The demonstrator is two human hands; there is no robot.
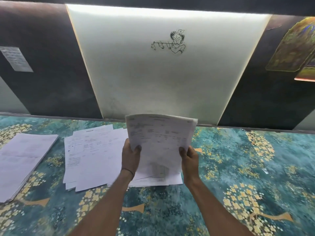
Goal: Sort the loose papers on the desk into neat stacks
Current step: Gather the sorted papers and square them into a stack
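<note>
A person at a desk (238, 167) covered in a teal cloth with yellow blossoms is holding a sheaf of printed papers (162, 133) upright in front of them. The left hand (130, 156) is gripping the sheaf's lower left edge and the right hand (189, 156) is gripping its lower right edge. Both thumbs are pressing on the near face while the fingers are curling out of sight behind the sheets. The sheaf is standing almost vertical, its top bowing slightly, and its bottom edge is hanging over a few sheets (158, 180) lying flat on the cloth; whether it is touching them cannot be told. Just to the left, a loose pile of forms (92, 155) is lying fanned and crooked, its corners sticking out at different angles. Further left, apart from that pile, a thicker, squared-up stack (25, 159) is sitting near the desk's edge. A thin dark band (127, 171) is circling the left wrist. Behind the desk a lit white panel (129, 74) is showing a black line drawing of a flute player (170, 41), flanked by dark wall sections. A small printed notice (16, 58) is hanging on the left section and colourful pictures (293, 46) on the right.
</note>
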